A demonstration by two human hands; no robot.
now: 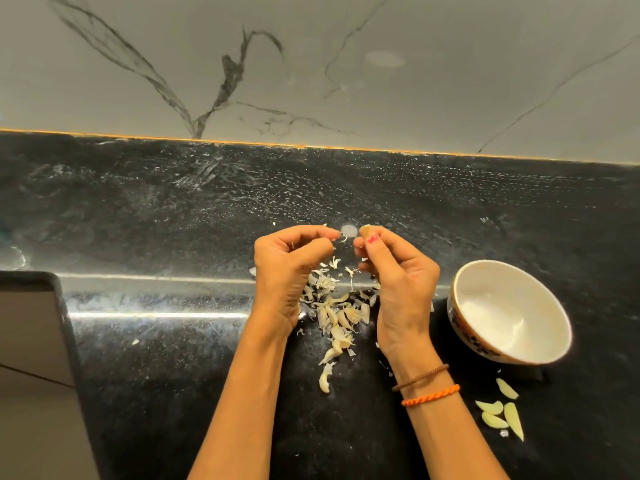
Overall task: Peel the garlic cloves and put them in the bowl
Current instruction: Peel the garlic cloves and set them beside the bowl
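Left of the bowl [460, 299], head view: both hands are working mid-peel above the pile of skins and unpeeled cloves [334, 315]. The right hand [394, 271] is pinching a garlic clove [365, 230] at its fingertips; the left hand [291, 268], fingers curled, is pinching a wisp of skin [343, 239] just beside it. Four peeled cloves [500, 414] are lying on the counter [156, 220] in front of the bowl, which looks empty. Next, I judge: stripping the remaining skin, then dropping the clove into the bowl. No readable writing or brands.
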